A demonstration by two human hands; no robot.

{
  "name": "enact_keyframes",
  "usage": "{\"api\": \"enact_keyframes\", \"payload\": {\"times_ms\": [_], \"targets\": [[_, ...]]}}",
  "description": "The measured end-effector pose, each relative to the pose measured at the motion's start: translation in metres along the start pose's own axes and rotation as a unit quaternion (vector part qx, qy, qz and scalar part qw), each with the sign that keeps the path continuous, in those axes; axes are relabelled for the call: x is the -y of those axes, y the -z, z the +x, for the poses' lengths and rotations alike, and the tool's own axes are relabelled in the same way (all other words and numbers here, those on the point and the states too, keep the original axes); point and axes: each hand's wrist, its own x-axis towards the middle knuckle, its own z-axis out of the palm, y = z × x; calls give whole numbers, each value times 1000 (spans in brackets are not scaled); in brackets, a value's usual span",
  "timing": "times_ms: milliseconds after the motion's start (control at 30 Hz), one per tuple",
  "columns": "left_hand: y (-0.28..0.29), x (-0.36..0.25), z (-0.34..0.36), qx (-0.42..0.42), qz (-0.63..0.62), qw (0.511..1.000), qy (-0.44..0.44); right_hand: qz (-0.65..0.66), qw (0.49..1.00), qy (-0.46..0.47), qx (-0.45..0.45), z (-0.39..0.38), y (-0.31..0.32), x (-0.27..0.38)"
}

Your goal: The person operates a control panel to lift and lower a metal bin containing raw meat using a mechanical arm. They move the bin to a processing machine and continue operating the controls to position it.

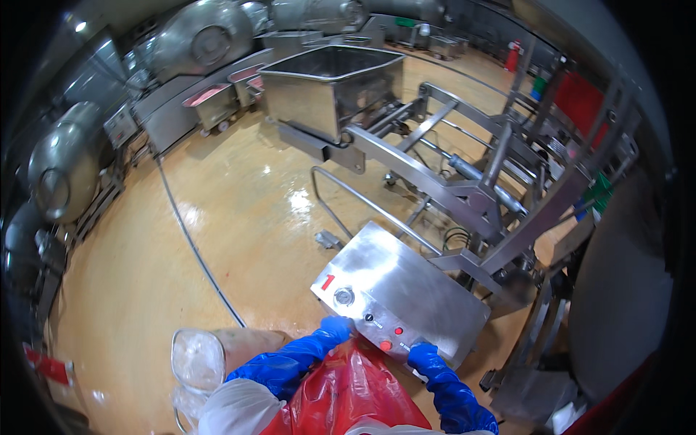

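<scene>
Yellowish, shiny floor [130, 268] spreads out toward big metal drums [210, 45] at the far left. On it stands a metal lifting frame [402, 161], with a steel bin [297, 90] at its far end. Nearer, a steel control box [406, 279] sits just ahead of the red apron [348, 395]. Both blue-gloved hands, left grip [335, 328] and right grip [423, 354], are at its near edge, closed or apart I cannot tell, with a red button [386, 346] between them.
</scene>
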Motion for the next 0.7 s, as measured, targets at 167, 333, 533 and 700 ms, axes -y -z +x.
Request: {"api": "enact_keyframes", "payload": {"times_ms": [167,333,533,700], "targets": [[-40,48,-80,81,-49,972,215,-1,1000,9,17,16,14,-7],[-122,109,-175,137,-65,938,313,98,987,-26,123,61,39,34],[-199,110,-253,112,-140,898,403,142,955,234,112,65,87,126],[-202,118,-245,64,-209,884,413,210,917,318,118,51,100,214]]}}
